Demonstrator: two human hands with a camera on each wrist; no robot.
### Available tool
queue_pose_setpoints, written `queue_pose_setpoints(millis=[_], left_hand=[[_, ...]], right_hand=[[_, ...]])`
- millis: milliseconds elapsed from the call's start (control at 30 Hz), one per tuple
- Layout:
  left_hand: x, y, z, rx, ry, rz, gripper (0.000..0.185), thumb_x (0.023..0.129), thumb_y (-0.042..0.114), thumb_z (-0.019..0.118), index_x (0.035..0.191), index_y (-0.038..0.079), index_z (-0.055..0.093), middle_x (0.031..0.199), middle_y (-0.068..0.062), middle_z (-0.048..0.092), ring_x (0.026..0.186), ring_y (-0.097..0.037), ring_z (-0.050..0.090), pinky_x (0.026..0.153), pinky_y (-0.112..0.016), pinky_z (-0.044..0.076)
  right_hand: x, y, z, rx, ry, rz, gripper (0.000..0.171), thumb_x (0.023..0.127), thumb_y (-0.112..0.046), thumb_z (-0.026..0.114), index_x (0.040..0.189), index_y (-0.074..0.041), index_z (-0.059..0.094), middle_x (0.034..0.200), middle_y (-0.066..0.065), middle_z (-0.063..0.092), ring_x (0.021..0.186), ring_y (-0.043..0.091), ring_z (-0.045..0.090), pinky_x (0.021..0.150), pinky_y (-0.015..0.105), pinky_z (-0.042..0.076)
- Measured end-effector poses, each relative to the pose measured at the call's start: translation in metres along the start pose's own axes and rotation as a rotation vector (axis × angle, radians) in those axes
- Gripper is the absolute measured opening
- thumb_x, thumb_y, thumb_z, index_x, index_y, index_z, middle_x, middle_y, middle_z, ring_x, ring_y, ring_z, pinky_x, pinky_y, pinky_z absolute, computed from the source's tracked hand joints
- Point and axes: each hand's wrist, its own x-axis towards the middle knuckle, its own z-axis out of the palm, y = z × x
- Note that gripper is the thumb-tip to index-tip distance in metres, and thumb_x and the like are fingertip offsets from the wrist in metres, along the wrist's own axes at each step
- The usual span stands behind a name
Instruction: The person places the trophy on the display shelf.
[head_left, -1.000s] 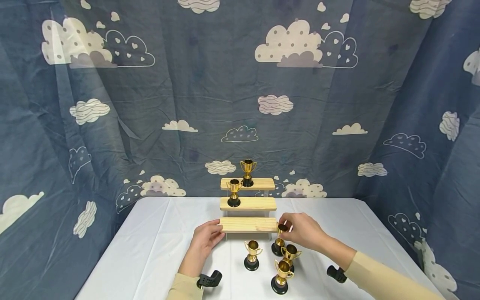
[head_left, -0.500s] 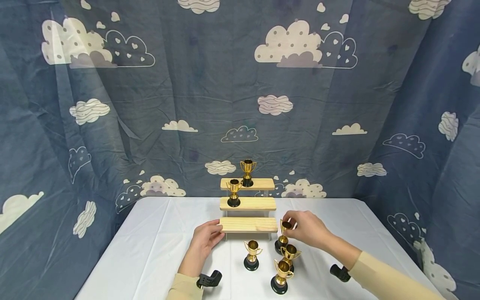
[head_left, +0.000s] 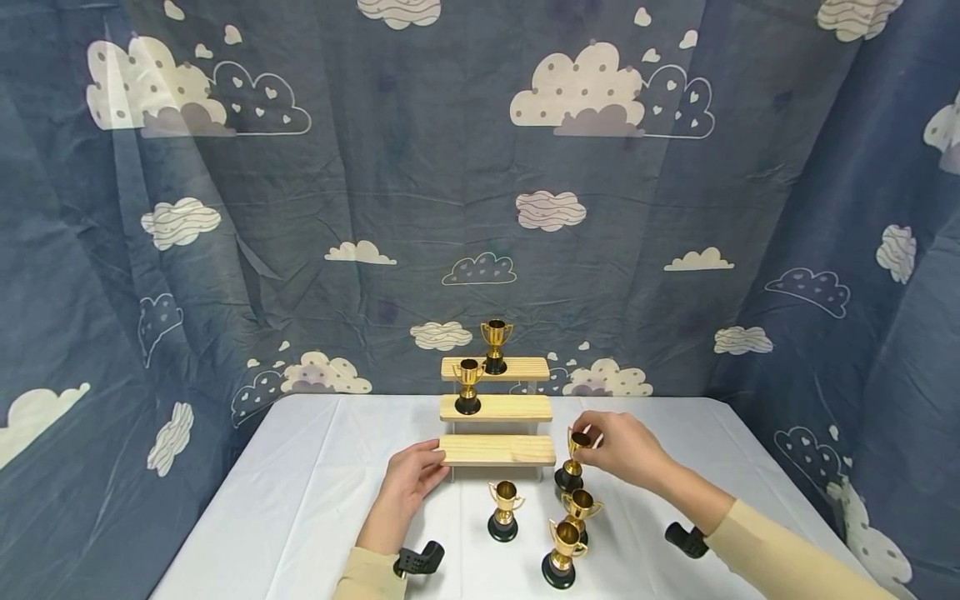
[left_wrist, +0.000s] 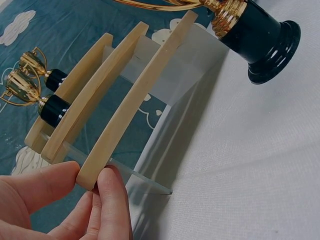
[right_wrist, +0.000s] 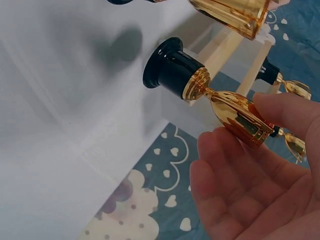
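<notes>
two gold trophy cups already stand on the upper tiers of the wooden stepped stand. the right hand pinches a third trophy beside the lowest step, its base low over the bench; the left hand grips that step's end. three trophies wait on the bench.

right hand pinches trophy | left hand holds wooden shelf

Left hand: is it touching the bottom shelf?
Touching. The left wrist view shows the left hand pinching the bottom shelf end between thumb and fingers.
</notes>
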Motion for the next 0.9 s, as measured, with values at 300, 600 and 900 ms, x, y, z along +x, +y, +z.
queue_pose_setpoints(millis=[300, 600, 900], left_hand=[[0.002, 0.002, 0.003, -0.004, 0.017, 0.001, 0.049, 0.086, -0.009, 0.068, 0.133, -0.012, 0.056, 0.110, -0.021, 0.065, 0.087, -0.019, 0.068, 0.082, -0.031, 0.060], [0.001, 0.002, 0.002, 0.004, 0.013, -0.001, 0.049, 0.088, -0.007, 0.067, 0.134, -0.011, 0.055, 0.117, -0.023, 0.064, 0.091, -0.020, 0.068, 0.085, -0.033, 0.059], [0.002, 0.001, 0.001, -0.002, 0.012, -0.005, 0.048, 0.088, -0.006, 0.067, 0.134, -0.010, 0.056, 0.121, -0.025, 0.062, 0.094, -0.021, 0.068, 0.085, -0.033, 0.059]], right_hand=[[0.003, -0.001, -0.012, 0.032, 0.003, 0.028, 0.027, 0.079, -0.022, 0.082, 0.104, -0.020, 0.072, 0.084, -0.007, 0.067, 0.070, 0.009, 0.060, 0.057, 0.032, 0.050], [0.006, -0.006, -0.019, 0.046, 0.018, 0.021, 0.027, 0.081, -0.023, 0.081, 0.106, -0.021, 0.072, 0.085, -0.007, 0.067, 0.072, 0.009, 0.061, 0.057, 0.032, 0.050], [0.012, -0.013, -0.024, 0.075, 0.042, 0.011, 0.028, 0.083, -0.023, 0.081, 0.110, -0.021, 0.073, 0.091, -0.005, 0.068, 0.074, 0.011, 0.062, 0.056, 0.031, 0.051]])
